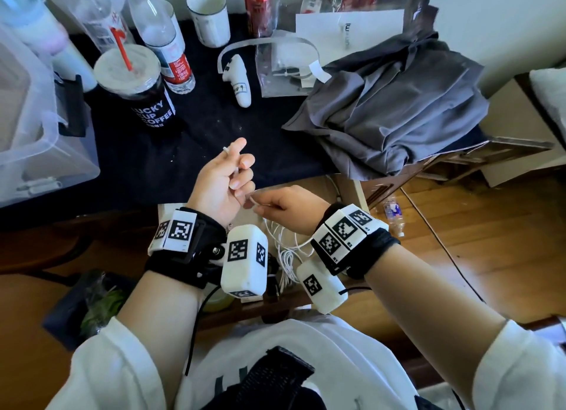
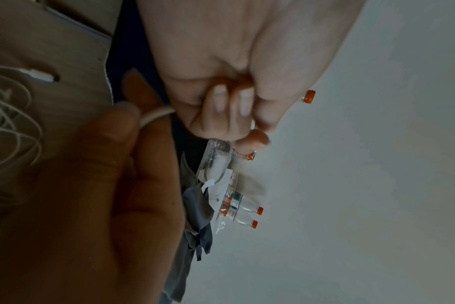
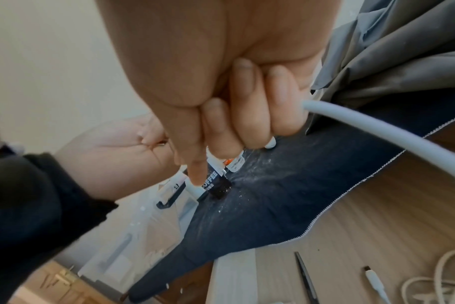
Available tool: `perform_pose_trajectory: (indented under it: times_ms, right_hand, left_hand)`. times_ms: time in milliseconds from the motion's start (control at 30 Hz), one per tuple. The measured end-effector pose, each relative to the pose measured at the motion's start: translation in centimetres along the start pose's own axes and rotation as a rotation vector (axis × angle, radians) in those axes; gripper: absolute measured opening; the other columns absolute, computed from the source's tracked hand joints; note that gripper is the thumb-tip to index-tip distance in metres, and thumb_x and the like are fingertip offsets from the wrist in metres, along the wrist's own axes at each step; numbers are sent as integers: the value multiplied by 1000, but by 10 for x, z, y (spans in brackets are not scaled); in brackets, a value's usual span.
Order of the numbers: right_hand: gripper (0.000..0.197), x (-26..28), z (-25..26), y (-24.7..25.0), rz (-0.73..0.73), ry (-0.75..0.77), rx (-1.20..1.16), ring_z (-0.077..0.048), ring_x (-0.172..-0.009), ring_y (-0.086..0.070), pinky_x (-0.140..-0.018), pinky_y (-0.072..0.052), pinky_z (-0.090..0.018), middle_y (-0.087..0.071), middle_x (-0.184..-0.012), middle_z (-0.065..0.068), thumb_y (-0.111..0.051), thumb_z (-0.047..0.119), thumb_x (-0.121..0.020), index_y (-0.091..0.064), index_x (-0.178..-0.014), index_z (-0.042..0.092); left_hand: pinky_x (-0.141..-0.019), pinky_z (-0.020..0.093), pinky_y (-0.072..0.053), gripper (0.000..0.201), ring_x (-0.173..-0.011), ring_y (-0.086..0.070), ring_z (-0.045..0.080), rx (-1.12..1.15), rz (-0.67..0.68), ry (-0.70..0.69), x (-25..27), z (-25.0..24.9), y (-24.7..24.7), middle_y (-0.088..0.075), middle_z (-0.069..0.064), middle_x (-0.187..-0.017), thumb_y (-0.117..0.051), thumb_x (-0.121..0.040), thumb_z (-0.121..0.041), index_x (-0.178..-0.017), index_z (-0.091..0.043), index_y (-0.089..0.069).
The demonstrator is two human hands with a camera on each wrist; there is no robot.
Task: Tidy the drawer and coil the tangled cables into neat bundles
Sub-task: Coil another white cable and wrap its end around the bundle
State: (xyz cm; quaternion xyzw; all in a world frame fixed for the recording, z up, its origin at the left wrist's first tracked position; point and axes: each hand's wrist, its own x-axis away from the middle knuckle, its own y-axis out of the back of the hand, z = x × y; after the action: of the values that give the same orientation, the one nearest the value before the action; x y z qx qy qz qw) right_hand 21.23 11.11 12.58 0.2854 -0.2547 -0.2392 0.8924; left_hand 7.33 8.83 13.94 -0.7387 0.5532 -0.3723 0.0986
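Dark tablecloth | both hands' fingers pinch white cable | right wrist only: scissors in drawer

Smooth matt white plastic cable, dusty dark cloth, pale wood-grain drawer.

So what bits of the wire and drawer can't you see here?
- Head view: the wrist cameras hide most of the drawer and the loose cable loops.
- Left wrist view: the cable vanishes inside the left hand.
- Right wrist view: the right hand covers where it grips; the cable's far end is cut off.
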Motion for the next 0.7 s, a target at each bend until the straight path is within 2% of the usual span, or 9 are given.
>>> perform_pose_trajectory:
  times_ms: [67, 133, 200, 300, 367, 467, 567, 633, 700]
  right_hand:
    - [27, 5, 2, 2, 34, 7, 40, -11, -79, -48, -80, -37, -23, -57, -89, 4, -47, 25, -96, -61, -119, 21]
    - [24, 7, 3, 4, 28, 28, 54, -8, -71, -43, -75, -36, -24, -51, -79, 6, -52, 24, -94, -65, -110, 11]
    - [22, 8, 3, 8, -29, 39, 28, -10, -64, -42, -69, -36, -25, -50, -67, 5, -58, 25, -90, -68, -90, 5]
    - [15, 9, 3, 16, -138, 50, -8, 0, -72, -49, -69, -39, -14, -64, -69, 7, -65, 23, -85, -73, -95, 15]
    - [14, 9, 1, 19, -210, 51, -21, 0, -77, -57, -78, -47, -19, -72, -81, 6, -68, 26, -82, -74, -94, 19]
    - [11, 5, 1, 25, -292, 23, -43, -8, -73, -60, -77, -51, -37, -66, -69, 8, -76, 31, -73, -74, -76, 21]
    - [12, 2, 4, 33, -375, 46, -77, -3, -67, -58, -70, -51, -30, -59, -62, 15, -80, 28, -66, -72, -70, 20]
    - [9, 1, 2, 38, -463, 43, -148, -2, -61, -55, -64, -47, -22, -60, -61, 13, -78, 21, -70, -69, -68, 19]
    - [9, 3, -2, 42, -563, 14, -229, -5, -61, -53, -63, -43, -20, -63, -64, 1, -74, 18, -75, -67, -69, 19]
  left_hand:
    - [-38, 13, -24, 53, -36, -29, 3, -41, -22, 15, -4, 1, 3, -48, -9, -58, -25, -102, -37, -141, -3, -33]
    - [-40, 13, -30, 51, -37, -36, 2, -87, -36, 28, -5, 3, 5, -57, -7, -59, -26, -103, -33, -137, 2, -37]
    - [-48, 16, -47, 41, -49, -58, 6, -156, 0, 59, -2, 4, 4, -69, 3, -68, -30, -103, -22, -129, 7, -42]
    - [-65, 26, -58, 30, -73, -72, 21, -208, 90, 133, 2, 0, 2, -72, 16, -79, -35, -100, -9, -121, 9, -45]
    - [-64, 25, -58, 27, -73, -72, 19, -296, 131, 164, 2, -5, 2, -73, 12, -79, -37, -99, -8, -118, 6, -49]
    - [-64, 25, -56, 25, -65, -69, 13, -502, 196, 205, 4, -4, 0, -71, 8, -75, -36, -99, -7, -102, 0, -60]
    - [-46, 19, -50, 40, -47, -63, 12, -615, 244, 253, 11, -1, -5, -65, 7, -57, -30, -101, -10, -79, -5, -63]
    - [-33, 15, -33, 52, -29, -40, 7, -584, 281, 281, 11, -1, -1, -47, -1, -38, -29, -101, -16, -67, -8, -67]
    - [-31, 14, -23, 58, -26, -24, 2, -447, 337, 355, 10, -2, 6, -31, -7, -36, -26, -101, -25, -68, -10, -71]
